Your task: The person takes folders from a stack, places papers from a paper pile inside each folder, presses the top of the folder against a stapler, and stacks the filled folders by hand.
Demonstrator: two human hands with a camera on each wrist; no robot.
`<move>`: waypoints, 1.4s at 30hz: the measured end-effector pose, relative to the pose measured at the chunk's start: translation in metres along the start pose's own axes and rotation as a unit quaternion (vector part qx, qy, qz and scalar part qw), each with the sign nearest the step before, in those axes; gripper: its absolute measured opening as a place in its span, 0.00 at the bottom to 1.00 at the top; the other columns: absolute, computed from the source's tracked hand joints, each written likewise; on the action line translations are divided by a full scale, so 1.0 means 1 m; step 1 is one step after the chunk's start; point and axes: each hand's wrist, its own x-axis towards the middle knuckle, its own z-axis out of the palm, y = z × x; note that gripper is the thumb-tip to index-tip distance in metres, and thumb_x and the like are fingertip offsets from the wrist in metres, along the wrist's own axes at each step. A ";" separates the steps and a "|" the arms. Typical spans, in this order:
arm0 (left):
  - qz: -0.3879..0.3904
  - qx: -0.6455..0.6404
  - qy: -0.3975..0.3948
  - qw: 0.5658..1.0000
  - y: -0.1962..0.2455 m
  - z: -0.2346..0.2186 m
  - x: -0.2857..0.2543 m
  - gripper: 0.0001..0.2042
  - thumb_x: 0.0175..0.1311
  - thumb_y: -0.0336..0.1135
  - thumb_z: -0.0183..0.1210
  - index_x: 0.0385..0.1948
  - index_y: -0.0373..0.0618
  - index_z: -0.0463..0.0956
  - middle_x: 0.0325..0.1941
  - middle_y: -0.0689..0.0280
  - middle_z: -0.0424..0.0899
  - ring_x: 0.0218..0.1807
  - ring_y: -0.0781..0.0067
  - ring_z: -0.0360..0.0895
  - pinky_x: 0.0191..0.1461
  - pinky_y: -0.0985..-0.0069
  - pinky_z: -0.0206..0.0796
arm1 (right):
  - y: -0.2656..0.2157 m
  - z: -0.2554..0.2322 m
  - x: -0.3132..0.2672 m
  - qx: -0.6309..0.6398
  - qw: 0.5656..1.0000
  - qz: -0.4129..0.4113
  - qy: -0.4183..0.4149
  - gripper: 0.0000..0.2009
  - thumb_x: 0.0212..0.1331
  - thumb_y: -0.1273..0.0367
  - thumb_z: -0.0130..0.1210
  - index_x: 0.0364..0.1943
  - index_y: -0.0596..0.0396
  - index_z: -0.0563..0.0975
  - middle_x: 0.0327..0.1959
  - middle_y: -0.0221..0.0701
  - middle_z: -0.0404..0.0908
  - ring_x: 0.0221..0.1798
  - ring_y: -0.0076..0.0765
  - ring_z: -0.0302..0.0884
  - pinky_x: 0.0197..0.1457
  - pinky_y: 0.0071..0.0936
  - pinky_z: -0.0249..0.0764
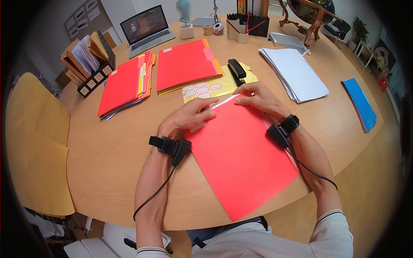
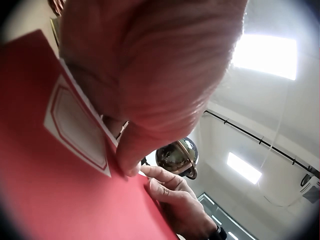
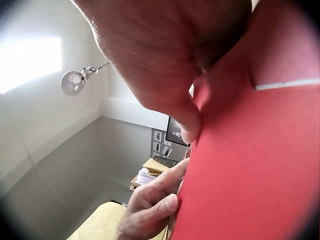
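Note:
A red folder (image 1: 245,155) leans toward the person's body, its lower corner at the table's front edge. White paper (image 1: 224,102) peeks out along its top edge. With thumb in front and fingers behind, my left hand (image 1: 192,114) pinches that edge near the left corner. Close by, my right hand (image 1: 261,101) pinches the same edge farther right. A white label with a red border (image 2: 77,130) is on the folder below my left hand. Just beyond the hands lie a yellow sheet of labels (image 1: 206,89) and a black stapler (image 1: 236,71).
Red folders lie in a stack (image 1: 124,88) at left, beside another pile (image 1: 185,62). White papers (image 1: 294,73) and a blue stack (image 1: 359,103) lie to the right. A laptop (image 1: 146,30), file holder (image 1: 95,77) and pen holder (image 1: 245,28) stand farther back.

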 end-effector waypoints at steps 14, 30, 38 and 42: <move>-0.011 -0.011 -0.001 1.000 -0.013 -0.005 0.001 0.31 0.64 0.31 0.63 0.72 0.45 0.68 0.43 0.66 0.86 0.37 0.81 0.78 0.42 0.81 0.72 | 0.005 -0.002 -0.003 0.143 0.986 0.061 0.054 0.06 0.61 0.71 0.66 0.36 0.60 0.85 0.32 0.27 0.83 0.37 0.21 0.76 0.45 0.22 0.73; -0.003 -0.165 0.379 0.911 -0.076 -0.020 0.012 0.08 0.60 0.20 0.68 0.38 0.38 0.78 0.30 0.67 0.85 0.28 0.82 0.80 0.34 0.83 0.74 | -0.002 -0.022 -0.010 0.141 0.975 0.127 0.111 0.28 0.55 0.77 0.64 0.64 0.60 0.72 0.29 0.31 0.83 0.27 0.23 0.77 0.30 0.23 0.71; -0.015 -0.136 0.373 0.918 -0.076 -0.018 0.014 0.06 0.59 0.21 0.69 0.31 0.39 0.79 0.27 0.69 0.83 0.28 0.83 0.78 0.33 0.83 0.72 | 0.013 -0.015 -0.002 0.051 0.984 0.086 0.151 0.32 0.50 0.78 0.63 0.65 0.57 0.75 0.26 0.33 0.83 0.26 0.24 0.77 0.32 0.26 0.72; 0.005 -0.064 0.412 0.909 -0.089 -0.019 0.020 0.08 0.54 0.25 0.72 0.26 0.40 0.80 0.23 0.70 0.82 0.26 0.84 0.75 0.30 0.82 0.69 | 0.016 -0.008 0.002 -0.029 0.983 0.011 0.182 0.34 0.49 0.79 0.59 0.67 0.54 0.74 0.23 0.36 0.81 0.25 0.29 0.76 0.33 0.32 0.72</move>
